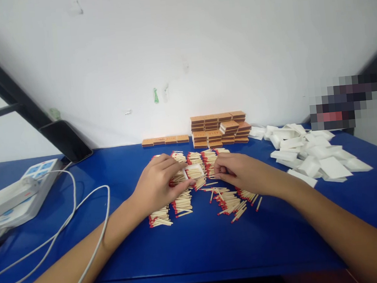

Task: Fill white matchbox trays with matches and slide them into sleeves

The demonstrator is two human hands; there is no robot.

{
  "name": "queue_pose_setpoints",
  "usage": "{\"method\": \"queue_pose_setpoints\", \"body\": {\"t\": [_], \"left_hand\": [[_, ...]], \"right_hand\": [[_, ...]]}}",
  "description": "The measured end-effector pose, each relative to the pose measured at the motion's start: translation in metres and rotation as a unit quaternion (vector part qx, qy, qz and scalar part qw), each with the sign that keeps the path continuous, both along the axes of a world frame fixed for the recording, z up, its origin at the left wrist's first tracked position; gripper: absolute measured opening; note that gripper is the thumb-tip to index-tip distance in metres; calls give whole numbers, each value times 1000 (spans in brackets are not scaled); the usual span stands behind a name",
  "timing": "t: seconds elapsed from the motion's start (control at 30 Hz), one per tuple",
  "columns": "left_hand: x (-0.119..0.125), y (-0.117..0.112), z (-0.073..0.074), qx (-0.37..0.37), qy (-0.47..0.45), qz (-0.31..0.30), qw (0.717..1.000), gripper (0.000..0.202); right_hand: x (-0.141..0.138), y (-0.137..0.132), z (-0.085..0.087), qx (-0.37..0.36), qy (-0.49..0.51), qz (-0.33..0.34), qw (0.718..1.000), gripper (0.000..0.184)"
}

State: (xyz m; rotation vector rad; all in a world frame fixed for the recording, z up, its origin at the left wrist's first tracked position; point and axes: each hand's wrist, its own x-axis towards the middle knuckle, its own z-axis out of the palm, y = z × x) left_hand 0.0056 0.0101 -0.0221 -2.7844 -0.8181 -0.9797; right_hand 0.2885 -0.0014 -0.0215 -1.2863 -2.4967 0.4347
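Note:
My left hand [160, 179] is closed on a small white matchbox tray [187, 174], its thumb along the near side and its fingers at the far side. Several matches [194, 173] lie in the tray. Just right of it, my right hand [228, 169] is pinched, with a thin match [209, 177] seeming to stick out from the fingertips toward the tray. Rows of red-tipped matches [182, 201] lie under and around both hands. A looser heap of matches [228, 202] spreads in front of my right hand.
Orange matchboxes [218, 128] are stacked against the wall, with a low row of matchboxes [165, 140] to their left. White empty trays [311, 152] are heaped at right on the blue table [197, 246]. A power strip [24, 195] and white cable [107, 210] lie left, the cable crossing my forearm.

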Motion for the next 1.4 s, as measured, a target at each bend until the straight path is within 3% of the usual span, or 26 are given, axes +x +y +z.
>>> {"method": "queue_pose_setpoints", "body": {"t": [0.23,0.4,0.53,0.67,0.83,1.2,1.4], "left_hand": [[-1,0,0,-1,3,1,1000,38],[-1,0,-1,0,2,0,1000,38],[0,0,-1,-3,0,-2,1000,37],[1,-1,1,0,2,-3,1000,37],[5,-4,0,-8,3,-28,1000,35],[10,-9,0,-32,-11,-55,998,36],[7,-7,0,-27,-13,-38,999,36]], "right_hand": [[-4,-3,0,-51,-11,15,999,12],[-4,-4,-6,-62,-7,19,998,19],[2,-8,4,-70,-11,18,997,23],[4,-11,15,-22,20,-14,999,26],[-12,-15,12,50,58,4,997,21],[-29,-20,6,70,58,20,996,13],[-16,-15,14,102,85,3,991,15]]}}
